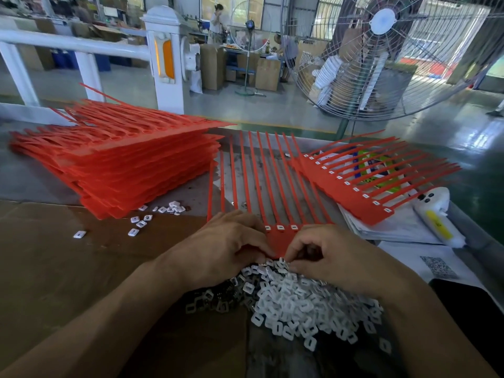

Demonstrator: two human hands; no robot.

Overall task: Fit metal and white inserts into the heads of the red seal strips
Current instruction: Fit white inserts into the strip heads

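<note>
The left hand (231,238) and right hand (331,255), fingers curled, pinch the near edge of a red seal strip comb (275,186) lying flat on the table. Just below them lies a heap of white inserts (297,304), with darker metal inserts (218,301) at its left.

Two bare forearms reach in from the near edge, converging toward the middle. The left hand (226,241) lies palm down, fingers curled with their tips pressed downward. The right hand (330,255) sits close beside it, knuckles up, its fingers (293,257) bent and pinched together at the tips.
</note>
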